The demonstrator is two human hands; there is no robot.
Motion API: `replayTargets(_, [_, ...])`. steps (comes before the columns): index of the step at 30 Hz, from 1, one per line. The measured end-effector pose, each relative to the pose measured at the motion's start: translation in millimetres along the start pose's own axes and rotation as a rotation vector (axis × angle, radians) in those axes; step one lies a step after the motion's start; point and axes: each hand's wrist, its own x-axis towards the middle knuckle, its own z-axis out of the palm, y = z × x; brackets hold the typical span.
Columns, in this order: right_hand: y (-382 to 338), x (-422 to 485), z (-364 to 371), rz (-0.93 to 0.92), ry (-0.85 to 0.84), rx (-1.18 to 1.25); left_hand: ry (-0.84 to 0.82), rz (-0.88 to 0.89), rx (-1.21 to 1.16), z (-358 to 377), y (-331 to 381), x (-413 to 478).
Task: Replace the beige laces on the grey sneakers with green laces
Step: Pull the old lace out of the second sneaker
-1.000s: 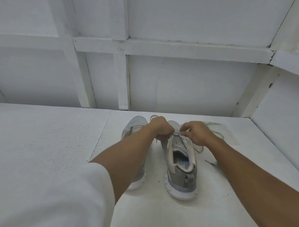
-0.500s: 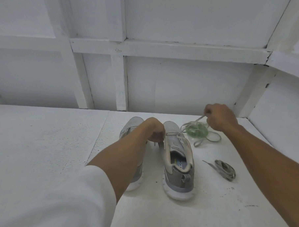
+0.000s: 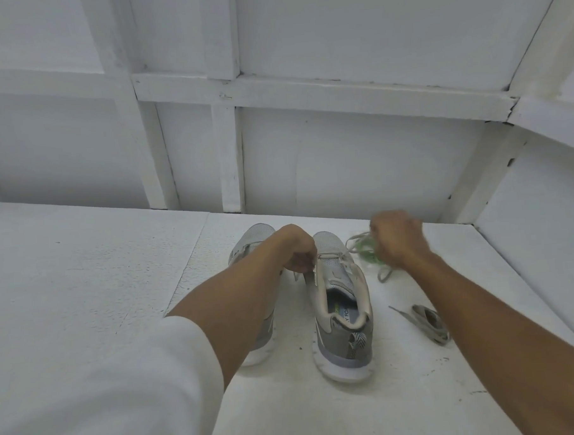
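Here, in the head view, two grey sneakers stand side by side on the white table (image 3: 84, 275), toes pointing at the white panelled wall (image 3: 359, 168). The right-hand sneaker (image 3: 344, 316) is in full sight, its heel nearest the camera. The left-hand sneaker (image 3: 253, 240) is largely covered by the left forearm, so only its toe and part of its white sole show.

The left hand (image 3: 298, 249) sits at the lacing edge of the right-hand sneaker. Its fingers are curled and pinch that edge just beside the tongue. The right hand (image 3: 396, 239) is blurred, raised a little beyond and to the right of the same sneaker. Its fingers are curled, and it appears to grip the beige lace (image 3: 352, 247), which runs from the sneaker's front eyelets across to the hand.

The green laces (image 3: 366, 253) lie in a loose bundle on the table, just under and beside the right hand and close to the sneaker's toe. A loose beige lace (image 3: 430, 323) lies bunched on the table to the right of the sneaker's heel, partly hidden by the right forearm. A white sleeve (image 3: 121, 372) fills the lower left corner.
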Motion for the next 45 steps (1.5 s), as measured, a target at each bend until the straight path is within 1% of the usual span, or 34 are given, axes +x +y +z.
replayTargets(2, [19, 6, -13, 0.137, 0.124, -0.03, 0.001, 0.005, -0.008, 0, 0, 0])
replayTargets(4, [29, 10, -17, 0.219, 0.154, -0.059, 0.002, 0.01, -0.008, -1, 0, -1])
replayTargets(5, [28, 11, -14, 0.219, 0.138, -0.034, 0.001, 0.01, -0.007, -1, 0, -1])
replayTargets(7, [16, 8, -5, 0.125, 0.06, 0.105, -0.004, 0.006, -0.009, -1, 0, 0])
replayTargets(9, [-2, 2, 12, -0.045, -0.074, 0.195, -0.004, 0.006, -0.02, -1, 0, -1])
replayTargets(11, [-17, -4, 27, -0.154, -0.186, 0.168, -0.007, 0.005, -0.028, -2, 0, -2])
replayTargets(13, [-21, -6, 32, -0.16, -0.206, 0.138, -0.013, 0.004, -0.032, -2, -1, -2])
replayTargets(15, [-16, -3, 26, -0.118, -0.137, 0.083, -0.011, 0.009, -0.037, -2, -1, -3])
replayTargets(16, [-10, 0, 19, -0.074, -0.073, 0.061, -0.009, 0.011, -0.038, -2, -1, -3])
replayTargets(19, [19, 8, -8, 0.141, 0.133, 0.053, -0.013, 0.004, -0.038, -2, 1, -3])
replayTargets(20, [29, 12, -13, 0.192, 0.162, 0.04, -0.012, 0.0, -0.039, -2, 0, -4])
replayTargets(21, [35, 16, -15, 0.224, 0.144, 0.026, -0.012, -0.002, -0.041, -2, 0, -4])
replayTargets(22, [37, 19, -15, 0.232, 0.091, 0.024, -0.014, -0.004, -0.044, -2, 0, -4])
replayTargets(24, [30, 20, -7, 0.158, -0.069, 0.1, -0.013, -0.008, -0.046, -2, 0, -5])
replayTargets(26, [12, 15, 9, 0.013, -0.185, 0.166, -0.013, -0.009, -0.045, -2, 0, -7])
replayTargets(28, [-9, 8, 26, -0.108, -0.232, 0.156, -0.013, -0.006, -0.046, -2, 0, -8])
replayTargets(31, [-22, -1, 35, -0.135, -0.215, 0.118, -0.012, 0.001, -0.048, -2, 1, -8])
replayTargets(33, [-15, 0, 26, -0.074, -0.146, 0.12, -0.015, 0.002, -0.049, -2, 0, -9])
replayTargets(36, [14, 8, 1, 0.101, 0.037, 0.046, -0.018, -0.004, -0.036, -1, 0, -9])
replayTargets(38, [35, 14, -11, 0.185, 0.052, -0.015, -0.013, -0.002, -0.035, -1, 0, -8])
replayTargets(40, [41, 18, -10, 0.208, 0.002, -0.011, -0.012, -0.002, -0.038, -2, 0, -7])
replayTargets(42, [29, 17, -2, 0.118, -0.069, 0.106, -0.011, 0.001, -0.04, -2, 0, -8])
replayTargets(43, [19, 14, 5, 0.045, -0.102, 0.182, -0.011, 0.003, -0.041, -1, 0, -8])
replayTargets(45, [-3, 8, 20, -0.108, -0.159, 0.239, -0.009, 0.007, -0.042, -2, 0, -8])
